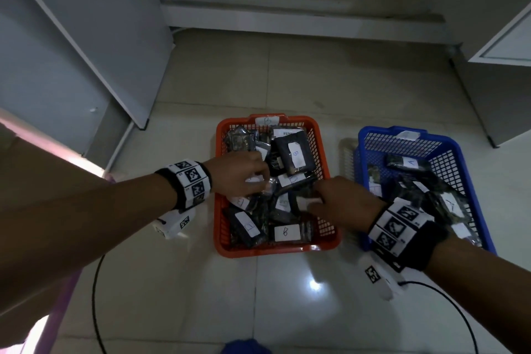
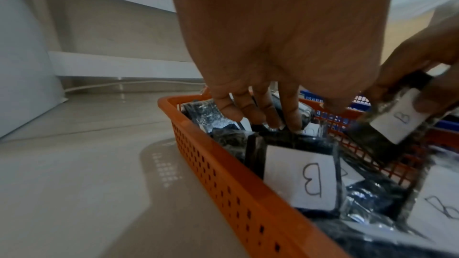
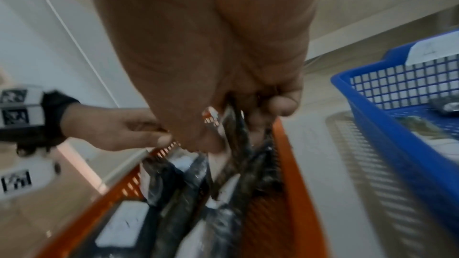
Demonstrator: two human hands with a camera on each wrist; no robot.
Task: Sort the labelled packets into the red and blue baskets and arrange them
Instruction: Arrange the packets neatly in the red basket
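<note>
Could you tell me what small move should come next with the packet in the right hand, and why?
Probably lower it flat into the red basket. The right hand pinches a B-labelled packet tilted above that basket, where visible labels read B; the left hand reaches among those packets.

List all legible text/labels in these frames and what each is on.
"B" – paper tag on the red basket far rim.
"B" – labels on packets in the red basket.
"B" – label on the packet the right hand pinches.
"A" – label on a packet in the blue basket.
"PEN…" – white strip on a packet at the red basket's far end, cut off.
Blue basket rim tag: too blurred.
Wristbands: square coded markers, no words.
</note>
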